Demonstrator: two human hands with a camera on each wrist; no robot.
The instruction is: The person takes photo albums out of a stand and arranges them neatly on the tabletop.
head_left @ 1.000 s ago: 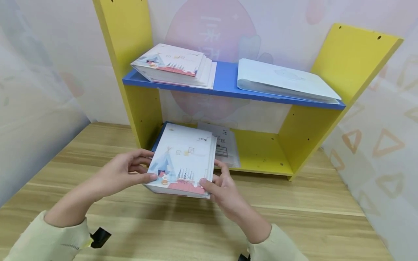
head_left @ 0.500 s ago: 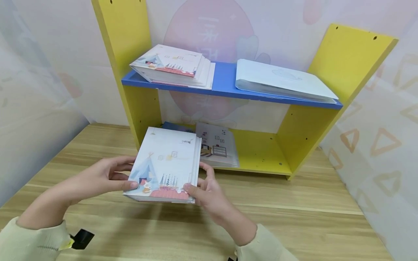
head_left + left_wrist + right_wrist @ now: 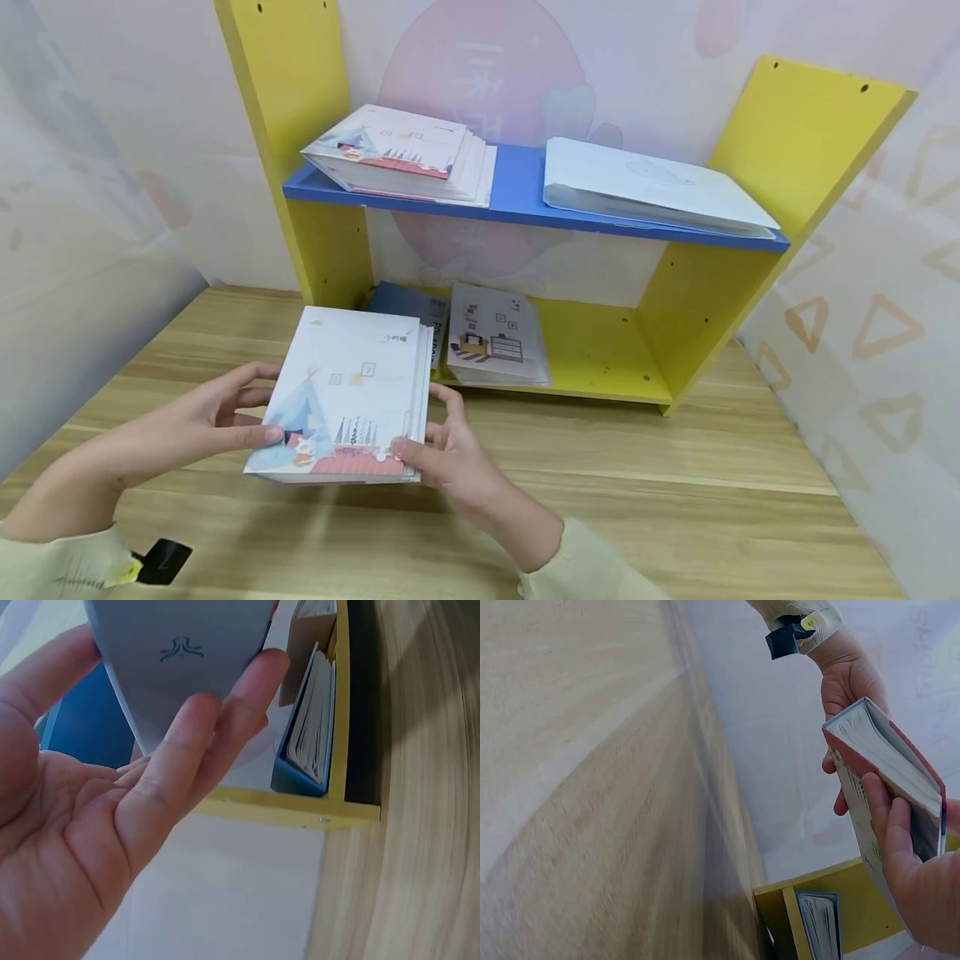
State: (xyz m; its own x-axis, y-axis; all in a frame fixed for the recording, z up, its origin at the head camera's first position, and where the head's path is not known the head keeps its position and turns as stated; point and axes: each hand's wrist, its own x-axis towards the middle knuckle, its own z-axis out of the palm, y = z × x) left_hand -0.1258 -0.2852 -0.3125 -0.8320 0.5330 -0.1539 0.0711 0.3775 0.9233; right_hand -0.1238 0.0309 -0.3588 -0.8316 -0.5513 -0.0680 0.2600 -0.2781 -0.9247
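Observation:
Held between both hands above the wooden surface is a thick white photo album (image 3: 352, 375) with a blue tent and pink ground printed on its cover. My left hand (image 3: 198, 429) grips its left side, thumb on the front cover's lower corner. In the left wrist view the fingers of my left hand (image 3: 142, 817) spread along the grey-white spine (image 3: 180, 671). My right hand (image 3: 461, 467) grips the lower right side, thumb on the cover; its other fingers are partly hidden. The right wrist view shows the album's page edges (image 3: 885, 750) between my hands.
Behind stands a yellow shelf unit (image 3: 600, 342) with a blue shelf (image 3: 517, 175). A similar tent album (image 3: 397, 146) and a pale blue binder (image 3: 652, 179) lie on that shelf. Below lie a dark blue album (image 3: 408, 304) and a grey-white album (image 3: 498, 333).
Both hands have drawn the tent album out from the lower shelf, leftward and toward me. The dark blue and grey-white albums behind it now show more fully.

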